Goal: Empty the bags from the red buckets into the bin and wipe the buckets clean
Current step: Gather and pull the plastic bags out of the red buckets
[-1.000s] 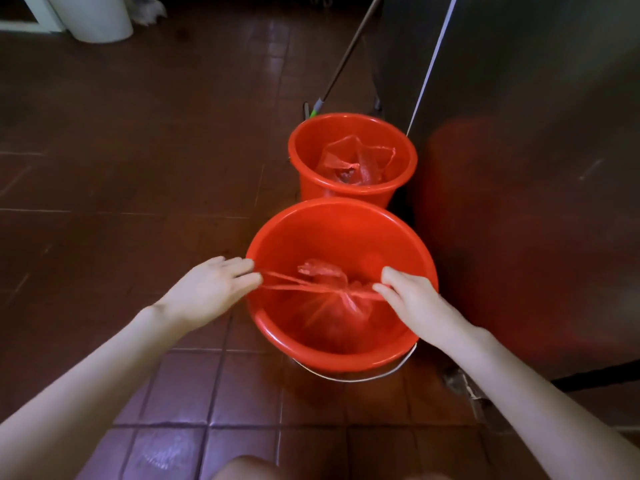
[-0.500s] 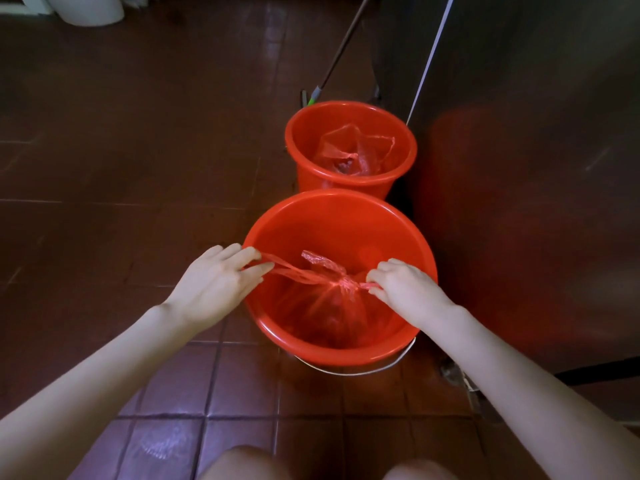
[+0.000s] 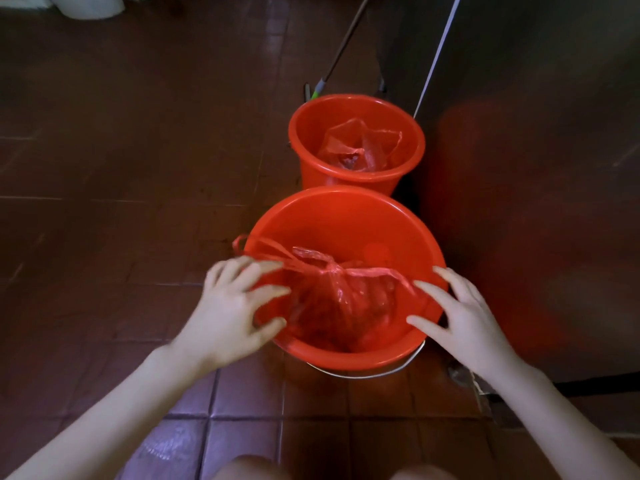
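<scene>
Two red buckets stand on the tiled floor. The near bucket (image 3: 346, 216) holds a red plastic bag (image 3: 339, 299) knotted at the top, its handles trailing left and right over the rim. My left hand (image 3: 235, 306) hovers over the bucket's left rim with fingers spread, blurred, holding nothing. Over the right rim my right hand (image 3: 460, 306) is spread the same way, its fingertips near the bag's right handle. The far bucket (image 3: 301, 147) holds a crumpled, untied red bag (image 3: 360, 147).
A dark metal cabinet (image 3: 536, 168) rises right beside both buckets. A mop handle (image 3: 341, 51) leans behind the far bucket. A white container (image 3: 90, 5) stands at the top left. Wet red-brown floor tiles (image 3: 121, 168) stretch to the left. My knees show at the bottom edge.
Both hands have let go of the bag's handles and opened with fingers spread. The handles now lie slack over the near bucket's rim, and the knot is drawn tight.
</scene>
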Demonstrator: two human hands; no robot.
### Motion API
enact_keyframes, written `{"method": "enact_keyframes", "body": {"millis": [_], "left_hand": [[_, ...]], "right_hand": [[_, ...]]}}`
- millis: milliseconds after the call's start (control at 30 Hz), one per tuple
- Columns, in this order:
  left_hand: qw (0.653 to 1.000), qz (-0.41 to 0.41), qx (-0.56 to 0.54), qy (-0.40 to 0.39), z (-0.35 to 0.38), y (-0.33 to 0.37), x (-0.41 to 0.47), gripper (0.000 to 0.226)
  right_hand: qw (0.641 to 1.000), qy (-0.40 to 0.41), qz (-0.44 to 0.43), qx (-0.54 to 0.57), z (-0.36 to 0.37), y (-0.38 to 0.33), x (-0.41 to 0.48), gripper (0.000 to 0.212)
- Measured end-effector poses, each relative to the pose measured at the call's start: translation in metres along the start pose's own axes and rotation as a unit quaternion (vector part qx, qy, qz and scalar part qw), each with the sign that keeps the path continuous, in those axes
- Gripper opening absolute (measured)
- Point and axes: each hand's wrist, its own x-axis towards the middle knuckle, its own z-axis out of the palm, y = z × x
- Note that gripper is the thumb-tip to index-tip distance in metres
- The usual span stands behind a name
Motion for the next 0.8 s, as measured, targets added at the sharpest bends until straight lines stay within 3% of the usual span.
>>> {"method": "enact_keyframes", "body": {"millis": [67, 133, 333, 567, 733, 800], "left_hand": [[0.995, 0.054, -0.020, -0.079, 0.011, 0.013, -0.006, 0.046], [0.989, 0.072, -0.049, -0.120, 0.024, 0.020, -0.010, 0.041], [0.992, 0.058, -0.049, -0.096, 0.025, 0.016, -0.036, 0.035], [0.997, -0.051, -0.038, -0.034, 0.009, -0.014, -0.090, 0.038], [0.992, -0.119, -0.046, 0.010, 0.005, -0.048, -0.086, 0.039], [0.988, -0.139, -0.051, 0.041, 0.011, -0.057, -0.072, 0.042]], "right_hand": [[0.990, -0.043, 0.074, 0.109, 0.004, 0.005, -0.016, 0.083], [0.984, -0.057, 0.089, 0.146, 0.010, 0.002, -0.021, 0.098], [0.982, -0.060, 0.067, 0.167, 0.016, -0.016, -0.001, 0.112], [0.975, -0.106, -0.036, 0.194, 0.046, -0.074, 0.064, 0.096], [0.987, -0.015, -0.059, 0.148, 0.038, -0.084, 0.125, 0.053], [0.993, -0.005, -0.046, 0.110, 0.030, -0.078, 0.147, 0.050]]}}
